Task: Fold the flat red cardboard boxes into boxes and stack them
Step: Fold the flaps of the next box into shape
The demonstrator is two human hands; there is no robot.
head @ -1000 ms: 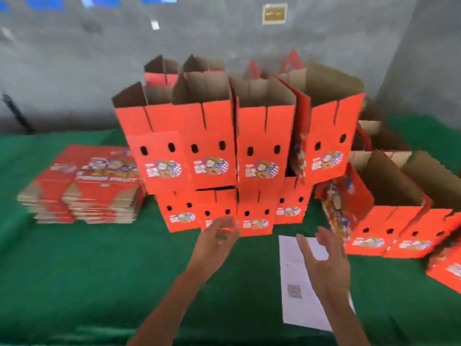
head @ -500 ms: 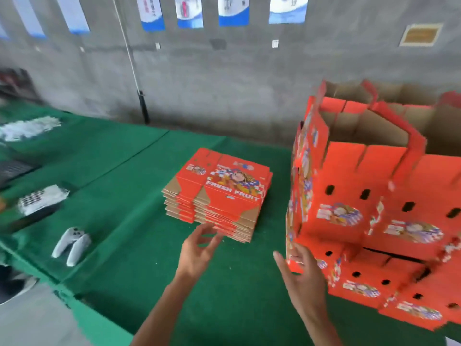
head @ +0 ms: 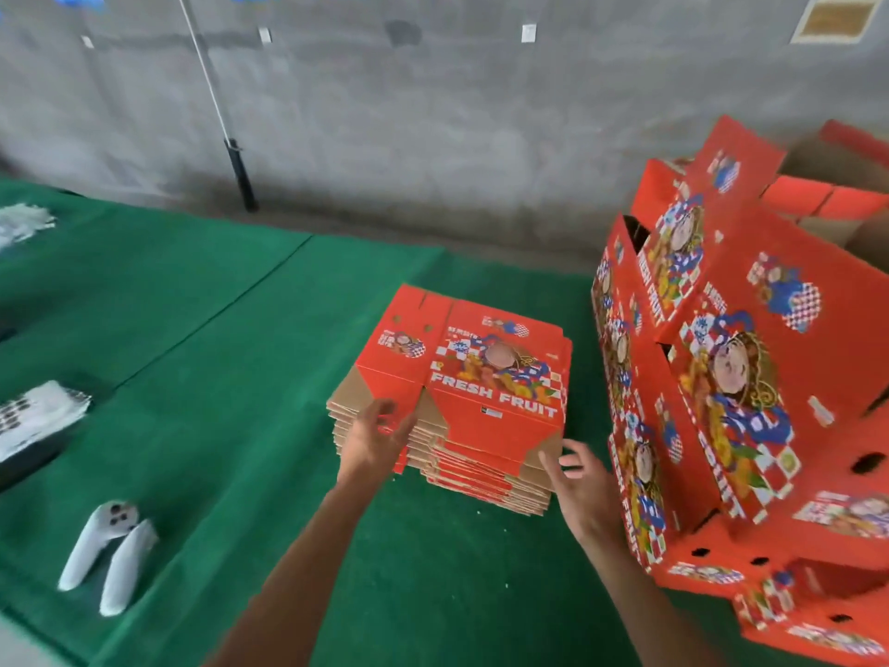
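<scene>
Both hands reach the stack of flat boxes (head: 462, 406) on the table (head: 231, 377): left hand (head: 373, 440) fingers touch its near corner, right hand (head: 584, 488) fingers spread, holding nothing.

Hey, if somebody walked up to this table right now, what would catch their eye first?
Probably the tower of folded red boxes looming at the right, printed sides facing out. Next, the stack of flat red boxes mid-table on the green cloth, with the left hand and right hand reaching its near corners.
</scene>
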